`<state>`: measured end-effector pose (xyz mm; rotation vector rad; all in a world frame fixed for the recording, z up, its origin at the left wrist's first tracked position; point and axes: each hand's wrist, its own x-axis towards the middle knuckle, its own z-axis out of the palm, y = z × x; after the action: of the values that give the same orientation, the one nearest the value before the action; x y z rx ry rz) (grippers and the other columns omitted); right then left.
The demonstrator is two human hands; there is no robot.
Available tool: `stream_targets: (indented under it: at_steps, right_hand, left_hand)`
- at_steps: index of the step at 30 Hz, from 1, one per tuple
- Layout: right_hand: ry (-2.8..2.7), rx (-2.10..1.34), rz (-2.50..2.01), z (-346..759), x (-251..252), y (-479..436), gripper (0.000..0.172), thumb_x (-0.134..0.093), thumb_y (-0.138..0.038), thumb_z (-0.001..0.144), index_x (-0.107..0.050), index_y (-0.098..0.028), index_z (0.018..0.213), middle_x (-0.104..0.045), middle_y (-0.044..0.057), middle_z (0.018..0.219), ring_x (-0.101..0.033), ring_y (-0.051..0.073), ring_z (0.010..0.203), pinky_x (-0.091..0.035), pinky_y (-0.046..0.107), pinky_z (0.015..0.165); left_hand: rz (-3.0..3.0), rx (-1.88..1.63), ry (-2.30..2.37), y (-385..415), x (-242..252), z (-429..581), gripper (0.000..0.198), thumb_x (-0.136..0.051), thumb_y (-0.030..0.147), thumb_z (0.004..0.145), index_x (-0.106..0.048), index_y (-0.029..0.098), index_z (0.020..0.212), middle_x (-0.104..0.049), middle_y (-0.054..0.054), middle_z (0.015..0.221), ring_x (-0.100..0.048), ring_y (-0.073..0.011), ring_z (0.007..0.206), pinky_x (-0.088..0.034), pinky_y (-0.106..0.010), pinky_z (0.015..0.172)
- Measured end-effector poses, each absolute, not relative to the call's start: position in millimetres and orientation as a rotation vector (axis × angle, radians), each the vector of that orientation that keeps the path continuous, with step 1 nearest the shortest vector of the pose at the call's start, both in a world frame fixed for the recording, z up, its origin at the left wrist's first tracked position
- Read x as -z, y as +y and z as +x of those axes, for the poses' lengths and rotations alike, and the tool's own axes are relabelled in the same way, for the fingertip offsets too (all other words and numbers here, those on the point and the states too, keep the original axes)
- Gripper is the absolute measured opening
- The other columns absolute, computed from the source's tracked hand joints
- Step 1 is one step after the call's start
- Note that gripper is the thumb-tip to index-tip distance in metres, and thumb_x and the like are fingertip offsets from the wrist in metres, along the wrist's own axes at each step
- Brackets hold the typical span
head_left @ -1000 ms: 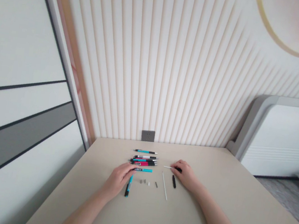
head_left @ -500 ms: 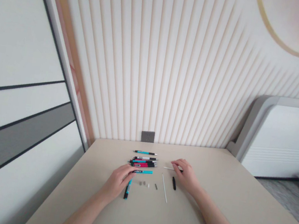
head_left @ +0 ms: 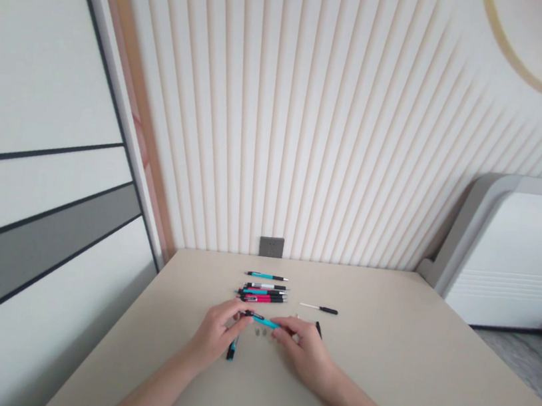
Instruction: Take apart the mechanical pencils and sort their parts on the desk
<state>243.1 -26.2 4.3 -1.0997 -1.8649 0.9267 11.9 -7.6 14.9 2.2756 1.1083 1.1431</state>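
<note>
Between my two hands is a turquoise pen barrel (head_left: 270, 322) with a black clip end. My left hand (head_left: 218, 333) pinches the black end, while the fingers of my right hand (head_left: 305, 347) close on the turquoise end. Another turquoise and black pen barrel (head_left: 231, 351) lies beside my left hand, partly covered by it. Small grey pieces (head_left: 261, 332) rest on the table just under the held barrel. Past my right fingers is a black pen part (head_left: 318, 329), partly hidden. A thin white refill with a black grip (head_left: 329, 311) lies farther back on the right.
Several pens in red, turquoise, white and black (head_left: 263, 294) lie in a row on the beige table (head_left: 369, 294). Behind them is one more turquoise pen (head_left: 267, 276). A dark socket (head_left: 271, 247) sits on the ribbed wall at the table's back edge.
My right hand has left the refill with the black grip on the table and moved left to grasp the barrel's turquoise end. The barrel has tilted in my left hand.
</note>
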Motion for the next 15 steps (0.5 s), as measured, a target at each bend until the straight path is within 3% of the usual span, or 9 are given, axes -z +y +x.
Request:
stream_targets:
  at_steps: [6,15]
  right_hand:
    - [-1.836,-1.255,-1.024,238.2,-5.8,-29.9,0.038,-0.052,-0.049,0.090,-0.072,-0.017,0.087,-0.058,-0.001,0.065,-0.045,0.012,0.060,-0.034,0.023,0.055]
    - [-1.646,-1.439,-0.927,240.7,-1.0,-22.7,0.040,-0.062,-0.052,0.083,-0.074,-0.015,0.092,-0.060,0.001,0.068,-0.046,0.011,0.063,-0.037,0.023,0.060]
  left_hand:
    - [2.150,-1.205,1.147,-12.1,-16.7,14.4,0.019,-0.060,0.032,0.089,-0.067,0.020,0.100,-0.070,-0.002,0.091,-0.064,-0.0163,0.081,-0.049,-0.025,0.076]
    - [2.114,-1.165,1.159,-13.0,-24.4,12.8,0.019,-0.056,0.032,0.090,-0.068,0.020,0.099,-0.068,-0.002,0.087,-0.063,-0.0164,0.081,-0.048,-0.026,0.077]
